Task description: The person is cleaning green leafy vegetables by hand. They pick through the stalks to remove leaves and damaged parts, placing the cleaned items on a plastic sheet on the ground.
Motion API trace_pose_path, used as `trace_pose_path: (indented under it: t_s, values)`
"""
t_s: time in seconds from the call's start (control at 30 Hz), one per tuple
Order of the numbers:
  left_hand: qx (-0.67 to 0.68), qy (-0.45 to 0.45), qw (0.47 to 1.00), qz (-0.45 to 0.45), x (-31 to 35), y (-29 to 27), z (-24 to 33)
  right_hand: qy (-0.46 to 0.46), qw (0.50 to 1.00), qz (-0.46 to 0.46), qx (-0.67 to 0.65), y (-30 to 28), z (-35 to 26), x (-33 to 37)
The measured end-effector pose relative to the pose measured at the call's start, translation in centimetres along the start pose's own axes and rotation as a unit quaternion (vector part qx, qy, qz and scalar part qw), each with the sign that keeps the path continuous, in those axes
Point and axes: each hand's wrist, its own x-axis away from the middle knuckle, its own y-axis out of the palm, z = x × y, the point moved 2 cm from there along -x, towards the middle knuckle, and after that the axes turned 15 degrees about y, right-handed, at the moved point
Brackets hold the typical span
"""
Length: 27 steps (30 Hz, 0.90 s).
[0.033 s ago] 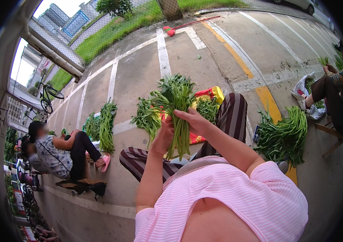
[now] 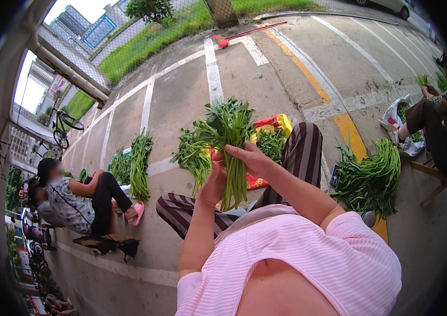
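Observation:
A thick bunch of water spinach (image 2: 235,174) stands upright between my hands, leaves at the top and long green stems hanging down. My left hand (image 2: 214,179) is closed around the stems from the left side, its fingers partly hidden behind them. From the right, my right hand (image 2: 252,159) grips the same stems, thumb lying across the front. Just left of the bunch, more loose greens (image 2: 192,155) lie on the ground. Beyond my right hand, another heap of greens (image 2: 270,143) rests on a red and yellow plastic bag (image 2: 285,125).
On my right lies a large pile of greens (image 2: 373,179), near a seated person (image 2: 436,121) handling greens. To the left, people sit beside another stack of greens (image 2: 140,166). A red broom (image 2: 222,42) lies on the concrete ahead; a bicycle (image 2: 64,124) stands far left.
The top of the bunch has shifted slightly left and down, and my left hand has moved a little. Both hands keep their hold on the stems.

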Motion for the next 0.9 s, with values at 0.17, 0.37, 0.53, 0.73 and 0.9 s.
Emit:
trace_pose_path:
  t_s: [0.17, 0.37, 0.53, 0.73, 0.9]
  values:
    - [-0.097, -0.041, 0.994, -0.012, 0.9, 2.7, 0.7, -0.118, 0.957, 0.056, 0.258, 1.1, -1.4, 0.1]
    - [-0.136, 0.005, 0.991, -0.014, 0.7, 3.4, 1.8, -0.028, 0.975, 0.004, 0.221, 1.7, -2.1, 0.0]
    - [-0.152, 0.053, 0.985, 0.059, 0.9, 2.0, 2.1, 0.095, 0.971, -0.051, 0.213, 1.4, -2.3, -1.6]
    - [-0.220, 0.115, 0.954, 0.167, -0.2, -1.3, 4.2, 0.185, 0.979, 0.076, -0.051, -5.3, 6.2, -4.3]
    - [-0.248, 0.141, 0.939, 0.195, -0.1, -4.2, 6.1, 0.256, 0.824, -0.006, 0.505, -5.7, 19.1, -2.4]
